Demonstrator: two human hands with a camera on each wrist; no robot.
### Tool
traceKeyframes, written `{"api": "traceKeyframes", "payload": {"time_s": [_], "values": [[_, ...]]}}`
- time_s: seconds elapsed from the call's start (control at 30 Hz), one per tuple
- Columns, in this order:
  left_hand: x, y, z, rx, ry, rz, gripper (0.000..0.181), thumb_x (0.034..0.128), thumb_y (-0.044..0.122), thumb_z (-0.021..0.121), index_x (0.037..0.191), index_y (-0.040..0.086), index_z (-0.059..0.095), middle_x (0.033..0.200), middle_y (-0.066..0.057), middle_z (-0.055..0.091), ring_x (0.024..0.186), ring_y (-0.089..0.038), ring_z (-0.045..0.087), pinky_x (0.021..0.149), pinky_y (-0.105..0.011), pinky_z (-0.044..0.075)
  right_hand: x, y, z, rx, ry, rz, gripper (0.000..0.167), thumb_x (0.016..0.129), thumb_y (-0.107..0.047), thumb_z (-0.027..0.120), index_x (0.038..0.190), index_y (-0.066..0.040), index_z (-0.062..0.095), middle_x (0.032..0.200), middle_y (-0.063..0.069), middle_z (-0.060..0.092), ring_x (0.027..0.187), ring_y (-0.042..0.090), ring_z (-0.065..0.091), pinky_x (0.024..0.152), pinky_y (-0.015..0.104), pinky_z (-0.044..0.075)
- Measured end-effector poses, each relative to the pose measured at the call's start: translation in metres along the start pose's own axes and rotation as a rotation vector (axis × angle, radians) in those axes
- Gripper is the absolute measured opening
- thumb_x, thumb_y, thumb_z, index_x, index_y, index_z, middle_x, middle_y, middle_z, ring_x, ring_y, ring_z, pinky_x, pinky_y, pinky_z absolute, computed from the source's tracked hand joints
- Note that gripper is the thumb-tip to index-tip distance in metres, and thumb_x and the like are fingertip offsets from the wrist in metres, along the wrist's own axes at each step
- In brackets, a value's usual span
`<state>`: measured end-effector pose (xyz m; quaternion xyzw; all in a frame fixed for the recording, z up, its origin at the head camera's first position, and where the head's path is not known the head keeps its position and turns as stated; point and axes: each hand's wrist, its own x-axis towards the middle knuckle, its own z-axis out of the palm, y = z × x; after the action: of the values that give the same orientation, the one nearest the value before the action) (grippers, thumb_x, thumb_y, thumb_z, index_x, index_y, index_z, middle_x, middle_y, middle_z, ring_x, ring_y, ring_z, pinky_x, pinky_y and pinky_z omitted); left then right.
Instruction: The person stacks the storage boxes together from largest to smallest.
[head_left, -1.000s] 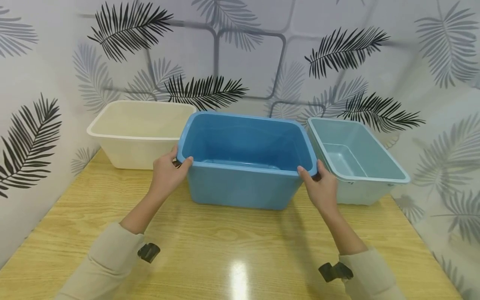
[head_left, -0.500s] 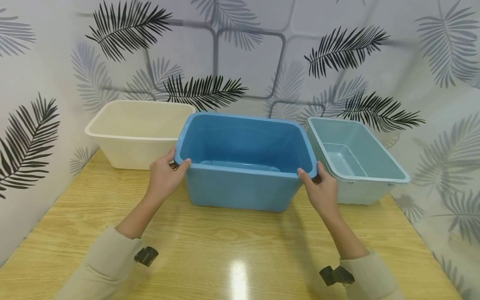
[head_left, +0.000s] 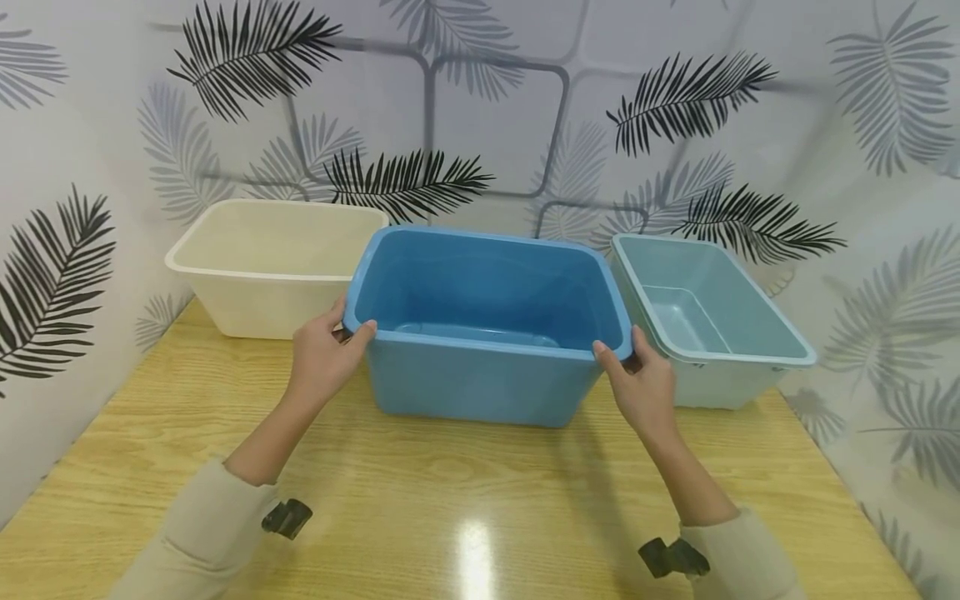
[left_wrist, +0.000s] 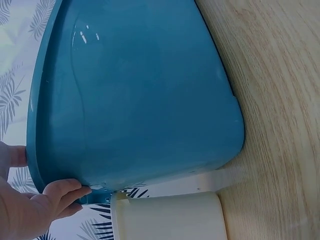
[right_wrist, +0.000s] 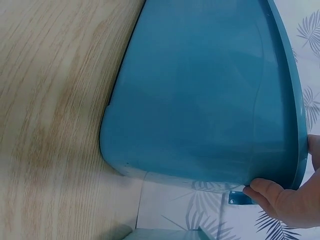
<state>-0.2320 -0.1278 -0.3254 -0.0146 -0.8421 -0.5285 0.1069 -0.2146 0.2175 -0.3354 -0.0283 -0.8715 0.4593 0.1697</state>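
A deep blue tub [head_left: 472, 379] stands upright in the middle of the table, its inside bare in the head view. My left hand [head_left: 322, 354] pinches its near left rim corner, thumb on top and fingers under the rim. At the near right corner my right hand [head_left: 645, 387] grips the rim the same way. In the left wrist view the left hand [left_wrist: 35, 200] holds the rim of the blue tub [left_wrist: 135, 100]. The right wrist view has the right hand [right_wrist: 290, 197] with its fingers beneath the rim of the tub [right_wrist: 195, 95].
A cream tub [head_left: 262, 304] stands behind and left of the blue one, partly overlapped by it. A pale teal tub [head_left: 727, 383], set at an angle, is close on the right. Patterned cloth [head_left: 495, 117] rises behind the wooden table [head_left: 420, 500].
The blue tub has shifted slightly toward me and to the left, with both hands still on its rim. The other two tubs hold their places on the table.
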Motion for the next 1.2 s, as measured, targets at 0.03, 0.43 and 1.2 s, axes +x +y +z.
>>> {"api": "traceKeyframes", "payload": {"time_s": [0.03,0.43,1.2], "values": [[-0.0005,0.0,-0.0004,0.0,0.0,-0.001,0.061,0.0904,0.017,0.055,0.14,-0.007,0.029,0.141,-0.025,0.038,0.114,-0.037,0.055,0.086,-0.041,0.051,-0.0005,-0.0001,0.0,0.002,0.0,-0.002,0.069,0.09,-0.029,0.059,0.141,0.007,0.029,0.135,0.027,0.045,0.117,0.036,0.054,0.093,0.044,0.047],[-0.0034,-0.0017,-0.0036,-0.006,-0.003,-0.013,0.062,0.0902,0.018,0.056,0.14,-0.007,0.028,0.142,-0.025,0.036,0.115,-0.036,0.054,0.086,-0.04,0.051,-0.0048,-0.0006,0.0008,0.018,-0.004,0.0,0.068,0.091,-0.028,0.059,0.142,0.005,0.029,0.137,0.026,0.045,0.118,0.035,0.054,0.094,0.043,0.046],[-0.0052,0.0014,-0.0002,0.148,0.081,0.155,0.053,0.0875,0.013,0.057,0.134,-0.007,0.042,0.132,-0.024,0.05,0.122,-0.037,0.049,0.097,-0.049,0.044,-0.0037,0.004,-0.002,0.042,-0.007,-0.009,0.057,0.09,-0.025,0.058,0.135,0.003,0.038,0.125,0.026,0.054,0.115,0.034,0.055,0.096,0.046,0.046]]}}
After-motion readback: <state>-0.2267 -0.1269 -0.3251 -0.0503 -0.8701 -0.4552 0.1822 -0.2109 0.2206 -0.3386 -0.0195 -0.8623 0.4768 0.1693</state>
